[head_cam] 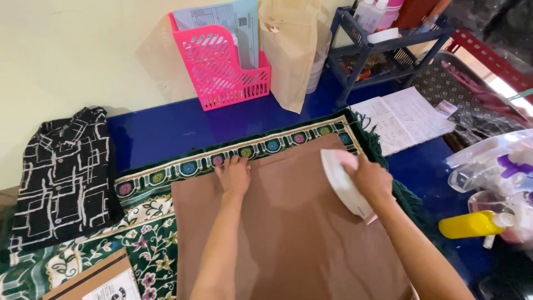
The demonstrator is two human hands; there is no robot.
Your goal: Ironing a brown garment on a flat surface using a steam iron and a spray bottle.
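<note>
brown cloth (294,222): lay flat across the green patterned rug (150,244), its top edge just below the rug's flowered border; plain brown, smooth, with faint creases near the middle.
iron (341,183): white and pink, stood on the cloth's upper right part, its pointed tip aimed toward the rug border.
right hand (371,179): forearm reached in from the lower right; fingers were clenched round the iron's handle, knuckles up.
left hand (234,175): forearm ran straight up from the bottom edge; palm pressed down on the cloth's top edge, fingers spread flat and grasping nothing, fingertips touching the rug border.
rug: green with floral pattern and a band of round flowers, fringed at the right, spread over the blue table (166,130).
black patterned shirt (64,172): lay folded at the left, well apart from both hands.
pink plastic file holder (222,69): stood against the wall with papers in it.
open notebook (402,119): lay right of the rug's fringe.
yellow bottle (472,224): lay on its side at the right, near clear spray bottles (499,166).
</note>
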